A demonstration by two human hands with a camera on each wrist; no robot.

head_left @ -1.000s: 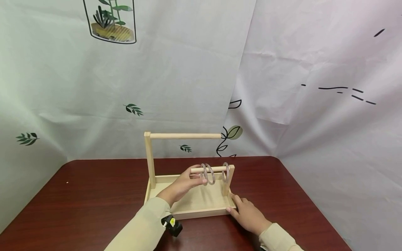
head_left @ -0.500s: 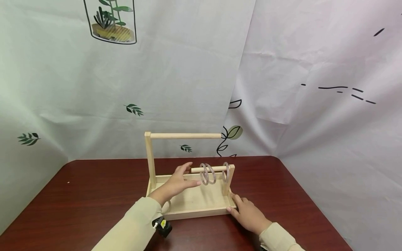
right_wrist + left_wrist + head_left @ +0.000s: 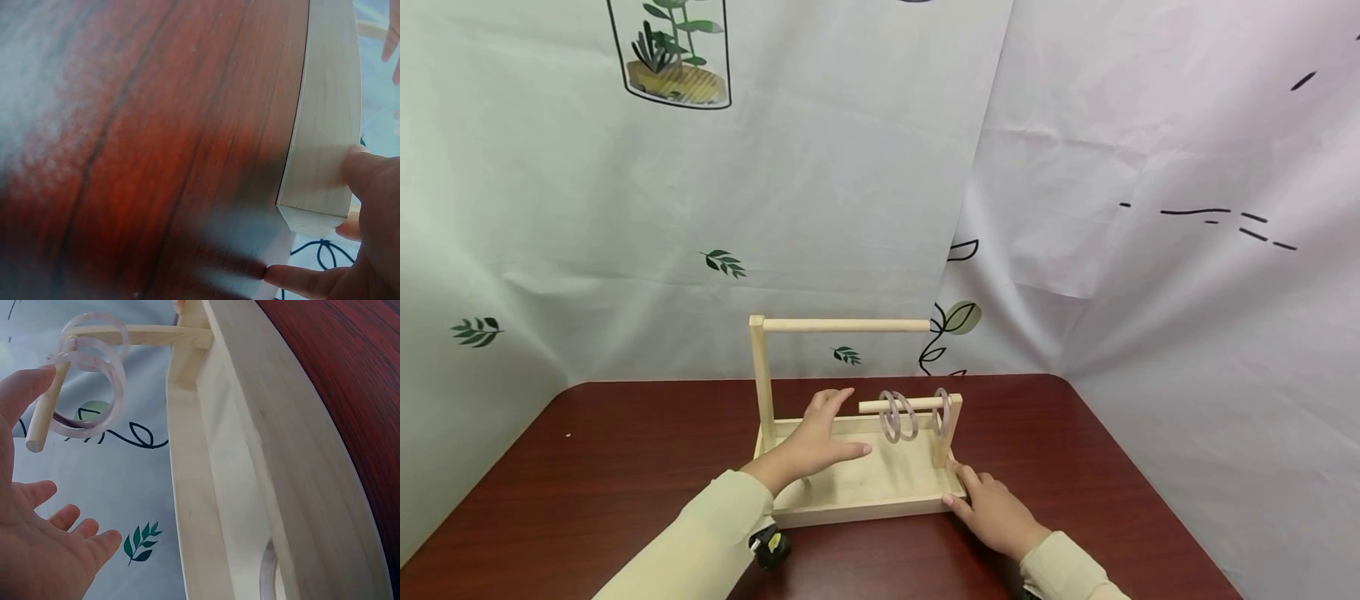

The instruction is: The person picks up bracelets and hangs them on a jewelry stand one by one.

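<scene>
Wooden rack (image 3: 857,487) is steadied at its corner by flat right hand (image 3: 992,512); left hand (image 3: 816,442), spread and empty, is held beside hung rings (image 3: 898,415).

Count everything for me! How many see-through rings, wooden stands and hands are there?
Clear rings: 4, with 3 on the low rod and 1 lying in the tray
Wooden stand: 1
Hands: 2, the left hand and the right hand
Total: 7
</scene>
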